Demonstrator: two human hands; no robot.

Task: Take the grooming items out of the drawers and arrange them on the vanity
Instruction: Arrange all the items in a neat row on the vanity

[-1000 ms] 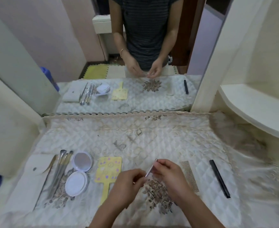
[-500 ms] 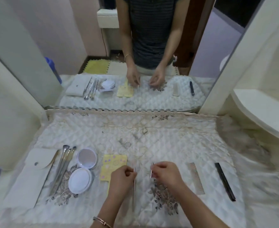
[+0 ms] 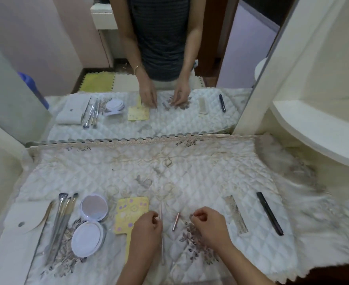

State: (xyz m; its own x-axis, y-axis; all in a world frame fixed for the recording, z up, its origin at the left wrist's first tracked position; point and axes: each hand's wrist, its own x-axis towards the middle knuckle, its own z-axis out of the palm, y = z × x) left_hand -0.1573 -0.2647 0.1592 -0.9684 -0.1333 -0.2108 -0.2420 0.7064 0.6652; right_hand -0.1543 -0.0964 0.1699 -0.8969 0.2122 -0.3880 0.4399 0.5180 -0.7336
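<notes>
Diff vs 0.5 s ago: the short metallic tube (image 3: 175,219) has left the right hand (image 3: 209,226) and now lies on the bench (image 3: 190,171), between the two hands and touching neither. The right hand has shifted to just right of it. A second ago both hands were together on one slim item, and now it's two parts, apart.

The left hand (image 3: 146,228) still has the thin pale stick (image 3: 162,243), with thumb and forefinger pinching it near the upper end. The stick runs lengthwise along the quilted white cloth (image 3: 112,173), just right of the yellow paddle. The right hand's fingers are curled with the tips drawn together. Can't tell if they pinch anything.

Everything else is unchanged in layout.

Count, left to right:
- 1 flat white pouch with a snap (image 3: 23,221)
- 1 curved metal tweezer-like tool (image 3: 47,213), lying on the pouch edge
- 3 makeup brushes (image 3: 63,217) as far as I can tell, bundled side by side
- 1 round white compact (image 3: 87,238), open, with the mirror half on the far side
- 1 yellow dotted paddle-shaped hand mirror (image 3: 131,212), handle end under the left hand
- 1 stick
- 1 tube
- 1 beige fine-tooth comb (image 3: 236,214)
- 1 slim black stick (image 3: 270,213), near the comb but not touching it

All of them are on the cloth along the near edge. The wall mirror (image 3: 169,48) behind reflects the same set.
</notes>
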